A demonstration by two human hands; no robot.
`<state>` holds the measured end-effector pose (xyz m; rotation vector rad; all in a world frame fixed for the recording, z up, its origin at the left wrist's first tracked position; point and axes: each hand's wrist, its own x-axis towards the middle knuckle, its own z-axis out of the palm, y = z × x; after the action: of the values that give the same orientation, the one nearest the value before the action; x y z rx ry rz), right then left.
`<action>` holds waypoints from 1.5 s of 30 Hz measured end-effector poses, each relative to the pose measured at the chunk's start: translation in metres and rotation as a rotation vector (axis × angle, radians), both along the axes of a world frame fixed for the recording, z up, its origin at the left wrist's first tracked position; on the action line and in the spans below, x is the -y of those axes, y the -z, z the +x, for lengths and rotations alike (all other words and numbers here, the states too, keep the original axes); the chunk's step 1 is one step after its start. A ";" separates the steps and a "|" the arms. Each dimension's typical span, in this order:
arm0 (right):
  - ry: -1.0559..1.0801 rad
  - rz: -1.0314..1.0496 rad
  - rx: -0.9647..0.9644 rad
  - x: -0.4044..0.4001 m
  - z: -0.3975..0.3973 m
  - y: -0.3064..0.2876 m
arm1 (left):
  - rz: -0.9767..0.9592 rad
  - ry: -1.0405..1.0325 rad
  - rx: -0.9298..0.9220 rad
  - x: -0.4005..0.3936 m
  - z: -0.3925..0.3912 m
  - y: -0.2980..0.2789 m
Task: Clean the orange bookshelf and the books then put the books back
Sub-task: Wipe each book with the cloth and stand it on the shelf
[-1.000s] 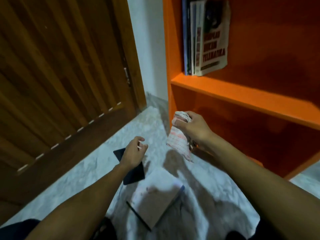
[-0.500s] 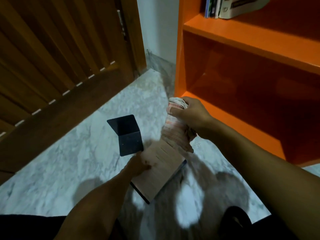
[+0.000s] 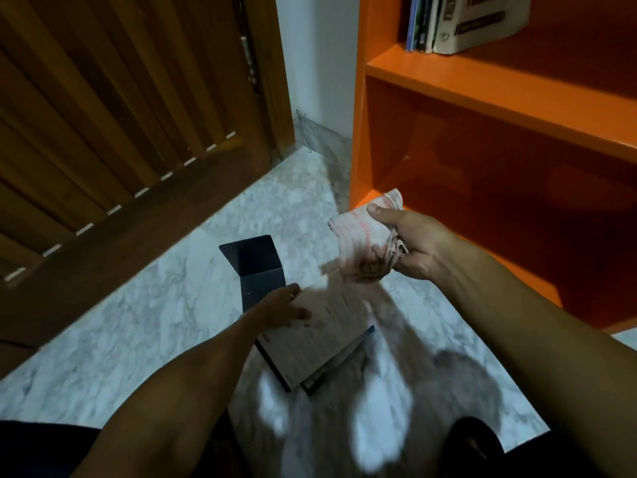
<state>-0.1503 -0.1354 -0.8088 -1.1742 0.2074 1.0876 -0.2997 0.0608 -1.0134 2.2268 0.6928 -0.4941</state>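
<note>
The orange bookshelf (image 3: 489, 88) fills the right side. Several books (image 3: 458, 22) stand at the left end of its upper shelf; the compartment below holds nothing. A pale book (image 3: 320, 343) lies flat on the marble floor (image 3: 155, 315) in front of me. My left hand (image 3: 281, 307) rests on the book's upper left corner with fingers spread along its edge. My right hand (image 3: 410, 246) grips a crumpled white and reddish cloth (image 3: 365, 239) in the air above the book, near the shelf's lower left corner.
A dark metal bookend (image 3: 256, 267) stands on the floor just beyond the book. A brown wooden door (image 3: 120, 115) covers the left side, with a white wall strip (image 3: 317, 56) between it and the shelf. My dark-clothed knees show at the bottom.
My left hand dropped from beside the bookend onto the book's corner. My right hand stayed near the shelf's lower corner with the cloth, bunched tighter. The view tilted down.
</note>
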 end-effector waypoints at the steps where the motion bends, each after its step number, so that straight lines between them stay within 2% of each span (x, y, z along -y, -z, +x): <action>1: -0.005 0.013 -0.010 0.003 -0.001 -0.002 | 0.009 0.004 0.017 0.002 0.001 -0.009; 5: 0.047 0.063 0.016 0.015 -0.005 -0.014 | 0.002 -0.088 0.153 0.002 -0.003 -0.059; 8: 0.193 0.070 0.016 0.022 -0.001 -0.015 | -0.065 -0.249 0.265 -0.005 -0.005 -0.113; 12: 0.342 0.074 0.018 0.022 0.003 -0.018 | -0.030 -0.381 0.410 -0.011 -0.005 -0.190; 17: 0.448 0.082 0.172 0.014 -0.002 -0.048 | -0.116 -0.419 0.532 -0.014 -0.015 -0.274; 20: 0.531 0.056 0.434 0.002 -0.006 -0.067 | -0.296 -0.452 0.591 -0.005 -0.028 -0.298; 22: 0.586 -0.027 0.726 -0.005 -0.007 -0.077 | -0.388 -0.472 0.620 0.008 -0.034 -0.304; 25: 0.403 -0.215 1.195 -0.011 -0.007 -0.078 | -0.517 -0.447 0.629 0.032 -0.036 -0.310; 27: 0.239 -0.289 1.438 -0.012 -0.011 -0.072 | -0.515 -0.410 0.638 0.044 -0.033 -0.310; 30: 0.122 -0.262 1.593 -0.006 -0.034 -0.065 | -0.532 -0.433 0.674 0.051 -0.028 -0.305; 34: -0.167 -0.162 1.780 -0.005 -0.057 -0.033 | -0.542 -0.601 0.716 0.041 -0.019 -0.299; 40: -0.383 0.048 1.809 0.014 -0.090 0.001 | -0.482 -0.796 0.786 0.017 -0.020 -0.294; 43: -0.391 0.040 1.612 0.020 -0.099 -0.001 | -0.440 -0.822 0.818 0.006 -0.025 -0.290; 45: -0.245 0.067 1.369 0.018 -0.103 -0.012 | -0.371 -0.807 0.815 0.004 -0.030 -0.287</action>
<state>-0.2534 -0.1538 -0.7968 -1.6545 -1.0394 0.2918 -0.3293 0.0572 -0.7265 1.4222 0.8614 0.6122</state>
